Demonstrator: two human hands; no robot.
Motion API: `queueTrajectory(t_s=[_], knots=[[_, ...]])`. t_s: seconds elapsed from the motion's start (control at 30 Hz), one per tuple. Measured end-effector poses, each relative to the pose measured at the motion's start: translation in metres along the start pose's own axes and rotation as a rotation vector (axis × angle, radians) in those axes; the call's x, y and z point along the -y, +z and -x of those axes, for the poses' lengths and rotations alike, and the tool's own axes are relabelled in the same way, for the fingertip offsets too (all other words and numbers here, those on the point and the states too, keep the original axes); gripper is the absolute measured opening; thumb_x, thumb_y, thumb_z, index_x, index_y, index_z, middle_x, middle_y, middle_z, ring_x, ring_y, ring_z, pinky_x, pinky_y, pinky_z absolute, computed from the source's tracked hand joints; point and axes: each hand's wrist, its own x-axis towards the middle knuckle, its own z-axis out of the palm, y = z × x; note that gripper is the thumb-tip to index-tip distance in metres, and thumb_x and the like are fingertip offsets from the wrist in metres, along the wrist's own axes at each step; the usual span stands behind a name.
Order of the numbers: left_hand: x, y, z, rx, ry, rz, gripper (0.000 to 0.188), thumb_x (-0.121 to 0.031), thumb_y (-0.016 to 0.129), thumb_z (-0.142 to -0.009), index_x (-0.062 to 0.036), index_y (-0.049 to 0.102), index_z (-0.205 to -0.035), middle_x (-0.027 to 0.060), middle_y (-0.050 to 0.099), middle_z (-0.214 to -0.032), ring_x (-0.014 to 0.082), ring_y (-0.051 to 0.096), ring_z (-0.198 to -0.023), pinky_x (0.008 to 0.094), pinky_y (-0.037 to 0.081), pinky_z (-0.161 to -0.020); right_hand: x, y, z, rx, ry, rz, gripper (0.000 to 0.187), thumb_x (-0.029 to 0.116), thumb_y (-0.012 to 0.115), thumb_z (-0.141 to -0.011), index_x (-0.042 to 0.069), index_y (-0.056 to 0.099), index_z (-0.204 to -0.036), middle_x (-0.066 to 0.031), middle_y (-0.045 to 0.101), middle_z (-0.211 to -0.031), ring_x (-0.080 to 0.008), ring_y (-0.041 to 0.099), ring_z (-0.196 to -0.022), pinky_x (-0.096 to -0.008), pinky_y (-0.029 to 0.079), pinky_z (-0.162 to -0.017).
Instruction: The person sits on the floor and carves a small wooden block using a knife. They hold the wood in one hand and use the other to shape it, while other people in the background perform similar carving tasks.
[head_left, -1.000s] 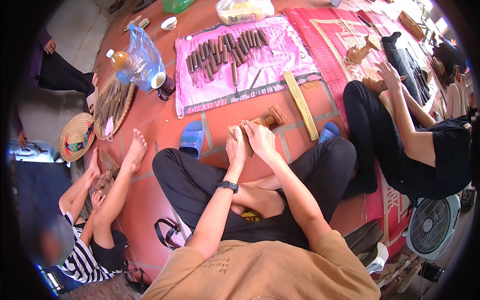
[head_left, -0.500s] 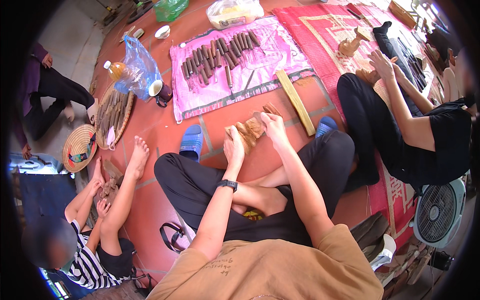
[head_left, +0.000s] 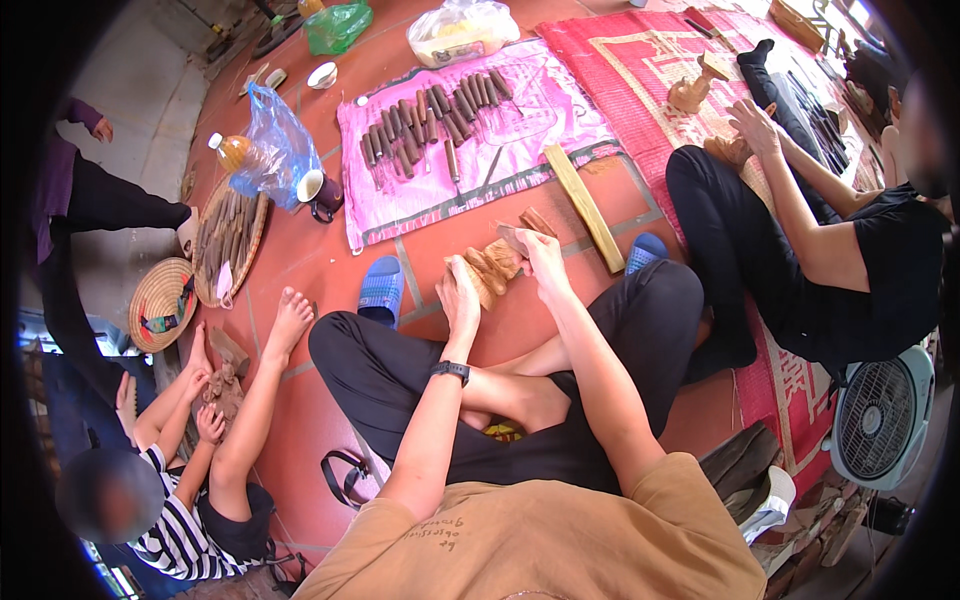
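Note:
My left hand (head_left: 460, 296) is closed round the near left end of a carved wooden figure (head_left: 492, 266), light brown with deep folds. The carving lies tilted above the floor in front of my crossed legs. At its right end, my right hand (head_left: 545, 262) pinches a small flat brown piece (head_left: 513, 238) against the wood. Its kind is too small to make out. Just beyond my right fingers shows a reddish-brown block of wood (head_left: 538, 221); whether it touches the carving I cannot tell.
Ahead, several wooden-handled carving tools (head_left: 430, 120) lie on a pink sheet (head_left: 400, 215). A wooden bar (head_left: 585, 210) and blue slippers (head_left: 381, 288) flank my work. A mug (head_left: 320, 192) stands left, beside a basket (head_left: 262, 215). People sit on both sides; a fan (head_left: 880, 418) stands right.
My right hand has shifted slightly along the carving's end, the brown piece still in its fingers. My left hand keeps its grip. At far left, the person in purple has changed stance.

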Motion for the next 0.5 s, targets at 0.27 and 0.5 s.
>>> queueTrajectory(t_s=[0.27,0.5], knots=[[-0.013,0.004,0.011,-0.061,0.178,0.374,0.06,-0.031,0.055,-0.095,-0.0014,0.037,-0.144,0.0203,0.045,-0.14,0.0295,0.047,-0.124,0.0384,0.038,-0.104,0.006,0.004,0.004,-0.098,-0.041,-0.018,0.024,0.022,0.057,-0.093,0.002,0.07,-0.093,-0.0007,0.06,-0.062,-0.0044,0.047,-0.049,-0.0205,0.033,-0.045],[-0.032,-0.005,0.021,-0.163,0.555,-0.059,0.045,-0.012,0.063,-0.086,-0.008,0.055,-0.13,0.0167,0.05,-0.121,0.0309,0.051,-0.114,0.0407,0.04,-0.1,0.014,-0.003,-0.001,-0.182,-0.137,-0.068,0.022,0.018,0.055,-0.093,0.002,0.069,-0.089,-0.001,0.059,-0.064,-0.0047,0.046,-0.05,-0.0206,0.033,-0.045]])
